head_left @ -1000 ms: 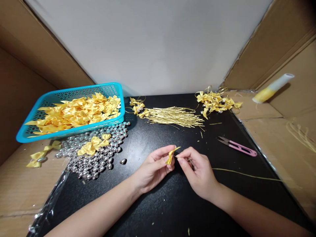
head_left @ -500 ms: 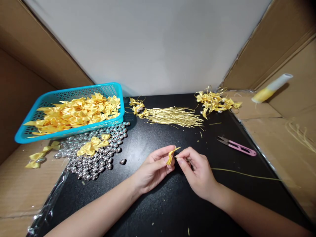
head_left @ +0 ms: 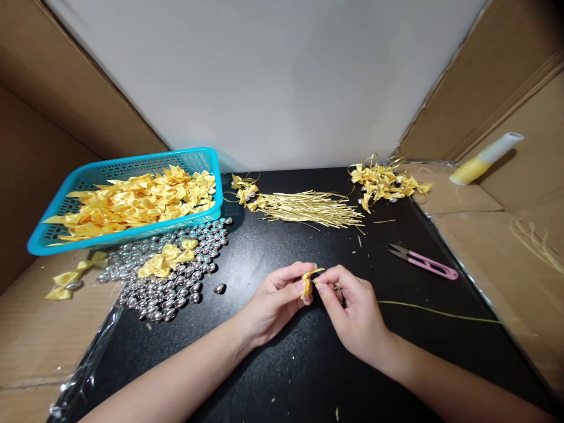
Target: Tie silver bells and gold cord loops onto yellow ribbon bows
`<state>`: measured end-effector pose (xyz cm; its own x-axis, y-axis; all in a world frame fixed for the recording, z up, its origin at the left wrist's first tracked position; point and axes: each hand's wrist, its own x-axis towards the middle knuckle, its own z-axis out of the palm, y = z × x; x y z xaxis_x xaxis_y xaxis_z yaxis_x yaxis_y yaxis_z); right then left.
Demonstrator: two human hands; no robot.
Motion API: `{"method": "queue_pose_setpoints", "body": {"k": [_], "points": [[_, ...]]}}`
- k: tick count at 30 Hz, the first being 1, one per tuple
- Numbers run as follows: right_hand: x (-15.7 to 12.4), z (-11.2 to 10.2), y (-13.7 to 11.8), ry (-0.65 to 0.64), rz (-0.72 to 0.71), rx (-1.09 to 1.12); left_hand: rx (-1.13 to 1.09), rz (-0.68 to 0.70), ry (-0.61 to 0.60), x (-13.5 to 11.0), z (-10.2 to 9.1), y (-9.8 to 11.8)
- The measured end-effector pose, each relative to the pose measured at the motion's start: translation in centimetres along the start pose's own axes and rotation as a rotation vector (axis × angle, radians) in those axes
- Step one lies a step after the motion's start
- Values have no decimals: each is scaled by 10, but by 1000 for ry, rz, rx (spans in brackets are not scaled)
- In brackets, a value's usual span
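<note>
My left hand pinches a small yellow satin bow between thumb and fingers, just above the black table top. My right hand meets it from the right, fingertips pinched at the bow's middle. A thin gold cord trails from that hand to the right across the table. Something small and silvery shows under the right fingers; I cannot make it out.
A blue basket of yellow bows stands at the left, with a heap of silver beads before it. Cut gold cords lie at the back, finished bows at the back right, pink snips on the right. Cardboard walls enclose both sides.
Both hands have closed in a little on the bow, and the bow's upper wing has folded down between the fingertips. Nothing else on the table has moved.
</note>
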<state>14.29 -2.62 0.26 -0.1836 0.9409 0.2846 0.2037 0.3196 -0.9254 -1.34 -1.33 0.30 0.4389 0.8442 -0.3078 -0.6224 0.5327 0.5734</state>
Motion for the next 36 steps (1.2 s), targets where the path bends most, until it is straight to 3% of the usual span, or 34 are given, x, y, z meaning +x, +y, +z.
{"method": "queue_pose_setpoints", "body": {"k": [16, 23, 33, 36], "points": [[-4, 2, -1, 14, 28, 24, 155, 87, -83, 0, -1, 0], [1, -4, 2, -59, 41, 60, 188, 143, -96, 0, 1, 5], [3, -3, 5, -19, 48, 51, 441, 229, -88, 2, -6, 5], [5, -7, 4, 76, 7, 0, 472, 257, -57, 3, -5, 6]]}}
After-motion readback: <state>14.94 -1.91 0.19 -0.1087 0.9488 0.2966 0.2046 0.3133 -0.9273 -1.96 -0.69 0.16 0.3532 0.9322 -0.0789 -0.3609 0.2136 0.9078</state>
